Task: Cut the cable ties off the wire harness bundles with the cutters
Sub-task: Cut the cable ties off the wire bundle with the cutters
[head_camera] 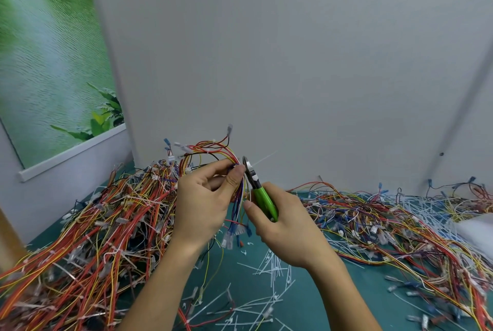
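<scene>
Cutters (262, 194) handles partly hidden in R hand (288, 229) fingers; L hand (202, 205) fingers tight on wire bundle (208, 149)

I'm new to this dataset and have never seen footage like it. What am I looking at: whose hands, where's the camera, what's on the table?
No machine here: a person works bare-handed, filmed by one wide-angle camera on their head, looking down. The left hand pinches a wire harness bundle; the right hand grips green-handled cutters, tip at the bundle. On the green table lie heaps of coloured harnesses left and right, and cut white cable ties in front.
</scene>
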